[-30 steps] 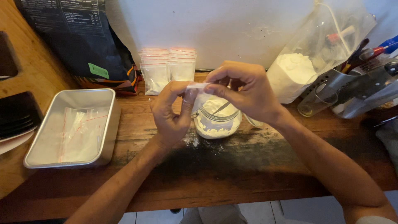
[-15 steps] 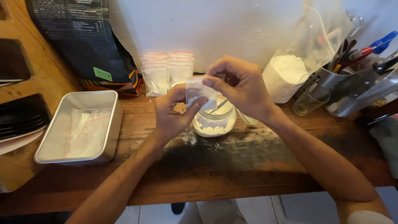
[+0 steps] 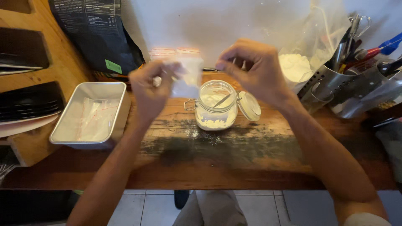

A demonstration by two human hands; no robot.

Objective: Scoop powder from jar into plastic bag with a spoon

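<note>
My left hand [image 3: 150, 88] holds a small clear zip bag [image 3: 186, 76] with white powder in it, lifted above the wooden table. My right hand [image 3: 253, 69] hovers just right of the bag, fingers pinched together, apart from it, with nothing visible in them. Below and between both hands stands a glass jar [image 3: 215, 109] with white powder at its bottom. Its hinged lid [image 3: 250, 106] hangs open to the right, and a metal spoon [image 3: 221, 100] leans inside.
A metal tray [image 3: 67, 132] with filled zip bags sits at the left. A stack of zip bags [image 3: 167, 52] and a black pouch [image 3: 96, 33] stand at the back. A large bag of white powder [image 3: 298, 67] and a utensil holder [image 3: 335, 81] are at the right.
Both hands were pinching the bag's top over the jar. Now they have risen, the right hand has let go and moved right, and the left hand alone holds the bag.
</note>
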